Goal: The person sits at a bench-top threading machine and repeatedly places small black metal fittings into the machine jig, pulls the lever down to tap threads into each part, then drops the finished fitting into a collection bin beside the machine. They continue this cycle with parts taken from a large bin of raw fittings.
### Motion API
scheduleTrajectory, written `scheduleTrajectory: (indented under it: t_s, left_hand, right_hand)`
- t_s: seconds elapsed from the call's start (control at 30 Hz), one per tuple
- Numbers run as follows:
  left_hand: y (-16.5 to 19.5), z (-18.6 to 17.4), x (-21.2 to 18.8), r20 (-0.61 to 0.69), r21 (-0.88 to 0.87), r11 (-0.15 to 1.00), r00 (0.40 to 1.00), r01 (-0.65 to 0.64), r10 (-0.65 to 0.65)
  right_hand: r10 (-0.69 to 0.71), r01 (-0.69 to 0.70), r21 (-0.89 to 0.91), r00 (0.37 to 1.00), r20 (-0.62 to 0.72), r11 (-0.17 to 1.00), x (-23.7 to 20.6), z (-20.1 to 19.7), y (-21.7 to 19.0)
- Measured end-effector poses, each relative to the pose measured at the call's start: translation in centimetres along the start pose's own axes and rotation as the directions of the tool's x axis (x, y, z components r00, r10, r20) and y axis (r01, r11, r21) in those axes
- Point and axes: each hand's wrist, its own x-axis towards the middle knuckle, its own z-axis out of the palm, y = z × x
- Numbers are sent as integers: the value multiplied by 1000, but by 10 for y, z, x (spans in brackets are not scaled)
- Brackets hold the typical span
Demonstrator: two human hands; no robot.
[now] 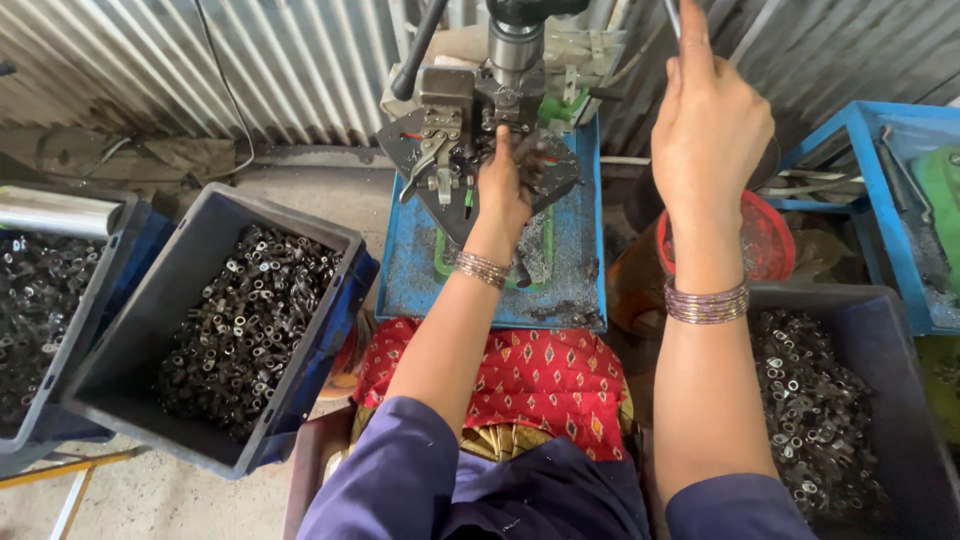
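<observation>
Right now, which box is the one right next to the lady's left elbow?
Start at the blue metal press table in the middle and look left. The dark grey plastic crate beside it sits tilted and holds small black metal rings. Unlike the crate further left, no shiny silver tube lies across it.

parts: dull dark metal | bin: matt plastic | wall: corrugated metal

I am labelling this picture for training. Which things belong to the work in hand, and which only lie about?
In use: left hand at the press fixture; right hand on the lever; crates of metal parts, left and right.
Lying about: red basket; blue tray; far-left bin.
</observation>
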Motion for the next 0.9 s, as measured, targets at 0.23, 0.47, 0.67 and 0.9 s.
scheduleTrajectory:
  t_s: [0.23,0.47,0.67,0.9]
  left_hand:
    - [44,10,-102,489,829,-163,550,-535,677]
    - [148,-12,-44,535,812,-575,523,-101,663]
    - [161,-26,7,572,792,-508,702,-338,425]
    - [158,-26,11,569,806,-481,672,-344,473]
  right_hand:
    - [1,-1,6,1000,18,1000,-2,-3,1]
    - [-16,16,4,1000,2,1000,-3,-2,4]
    - [-35,34,-18,998,-54,999,-11,15,13]
    - [-60,36,-126,979,-194,991,-24,79,19]
